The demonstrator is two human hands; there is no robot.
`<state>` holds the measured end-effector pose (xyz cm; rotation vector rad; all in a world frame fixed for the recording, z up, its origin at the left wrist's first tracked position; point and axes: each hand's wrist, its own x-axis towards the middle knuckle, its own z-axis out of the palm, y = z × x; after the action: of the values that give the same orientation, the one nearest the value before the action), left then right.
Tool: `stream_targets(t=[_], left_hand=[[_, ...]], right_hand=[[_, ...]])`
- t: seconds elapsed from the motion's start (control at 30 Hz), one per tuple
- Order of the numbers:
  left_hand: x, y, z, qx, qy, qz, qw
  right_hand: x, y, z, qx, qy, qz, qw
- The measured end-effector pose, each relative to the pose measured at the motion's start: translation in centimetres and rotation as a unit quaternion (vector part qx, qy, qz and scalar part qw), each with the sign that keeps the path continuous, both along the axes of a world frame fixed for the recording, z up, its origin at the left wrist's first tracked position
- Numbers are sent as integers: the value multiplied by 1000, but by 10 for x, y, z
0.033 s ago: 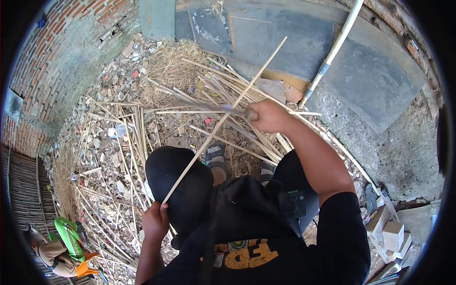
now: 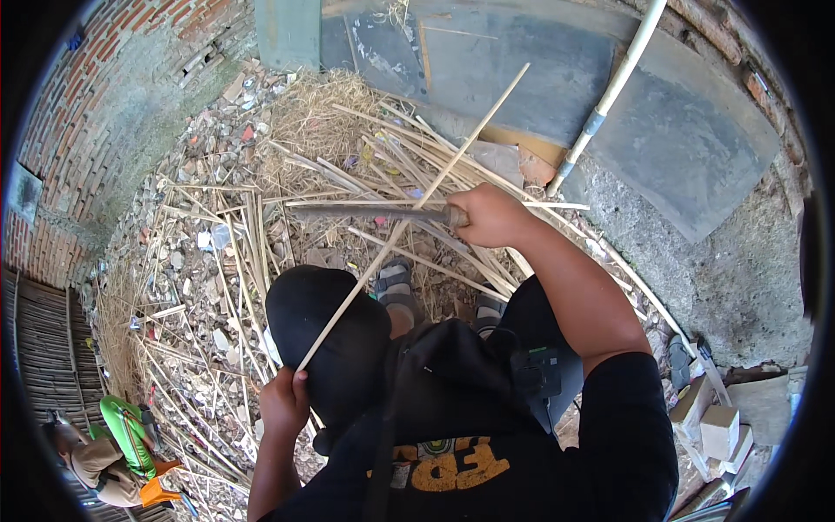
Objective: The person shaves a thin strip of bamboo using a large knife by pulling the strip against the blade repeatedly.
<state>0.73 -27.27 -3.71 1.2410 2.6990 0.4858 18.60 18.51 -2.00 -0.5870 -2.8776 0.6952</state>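
My left hand (image 2: pixel 284 404) is closed round the lower end of a long, pale bamboo strip (image 2: pixel 350 304). The strip slants up and to the right, past my black cap and beyond my right hand. In my right hand (image 2: pixel 490 216), fingers wrapped round its handle, is a machete (image 2: pixel 348 211). Its long, dark blade points left and crosses the strip roughly midway along; the two appear to touch there. Beneath them, many more split bamboo strips (image 2: pixel 452 245) lie in a loose heap around my sandalled feet.
Rubble and straw (image 2: pixel 317 113) cover the ground. A brick wall (image 2: pixel 113 113) stands left; grey panels (image 2: pixel 513 70) and a white pole (image 2: pixel 609 91) are at the far side. Pale blocks (image 2: pixel 720 432) sit at lower right. Another person in green trousers (image 2: pixel 126 431) is at lower left.
The machete blade, smeared by motion before, now shows sharply against the strip. My right hand has shifted very slightly, and the strip's far end has tipped a little to the right.
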Motion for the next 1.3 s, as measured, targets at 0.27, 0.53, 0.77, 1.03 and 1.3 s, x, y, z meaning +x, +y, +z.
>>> stream_targets(t=[0.27, 0.53, 0.77, 1.03, 1.3], left_hand=[[1, 1, -1, -11, 7, 15, 1000], [6, 1, 4, 1, 28, 3, 1000], [0, -24, 10, -21, 59, 34, 997], [-7, -34, 18, -44, 47, 25, 998], [-13, -38, 23, -29, 42, -1, 999]], right_hand=[[4, 22, -11, -65, 52, -53, 995], [3, 3, 1, -97, 55, 0, 994], [4, 2, 16, -423, 113, -70, 896], [4, 6, 4, -405, 131, -43, 904], [4, 0, 7, -433, 161, -14, 887]])
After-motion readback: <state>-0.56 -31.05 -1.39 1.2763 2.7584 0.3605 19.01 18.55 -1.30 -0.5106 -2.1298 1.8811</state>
